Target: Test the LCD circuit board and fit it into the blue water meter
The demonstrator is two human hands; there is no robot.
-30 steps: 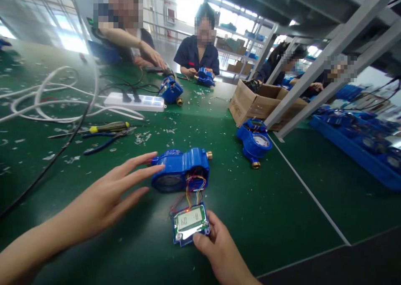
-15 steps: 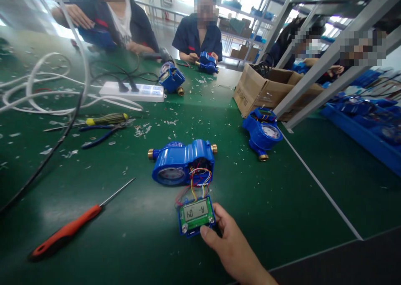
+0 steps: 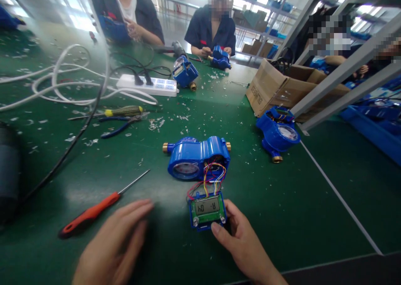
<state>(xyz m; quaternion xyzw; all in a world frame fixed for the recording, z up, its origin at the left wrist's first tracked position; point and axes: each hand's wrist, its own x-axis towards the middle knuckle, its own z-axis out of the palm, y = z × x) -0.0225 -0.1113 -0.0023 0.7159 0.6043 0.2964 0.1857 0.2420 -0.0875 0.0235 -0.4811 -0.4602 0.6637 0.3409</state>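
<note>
My right hand [image 3: 241,237] grips the lower right corner of a small display circuit board [image 3: 206,220] in a blue frame, thumb on the front edge. Its LCD [image 3: 207,207] shows characters that look upside down. Red, yellow, white and black wires [image 3: 205,180] run from the board into the open housing of a blue water meter [image 3: 191,153] with brass threaded ends, lying just beyond. My left hand [image 3: 115,243] hovers at the lower left, holding nothing, its fingers extended and a little blurred. Beside it lies a screwdriver with a red-orange and black handle [image 3: 94,212].
Pliers [image 3: 120,126] and a yellow-handled screwdriver [image 3: 125,111] lie at the left. Behind them are a power strip [image 3: 150,85] and looped white cable. Other water meters [image 3: 278,132] stand around a cardboard box [image 3: 269,88]. Metal struts slant down at right. Co-workers sit opposite.
My left hand has come into view from the lower left. The view has swung left, so things appear further right. My right hand still holds the board.
</note>
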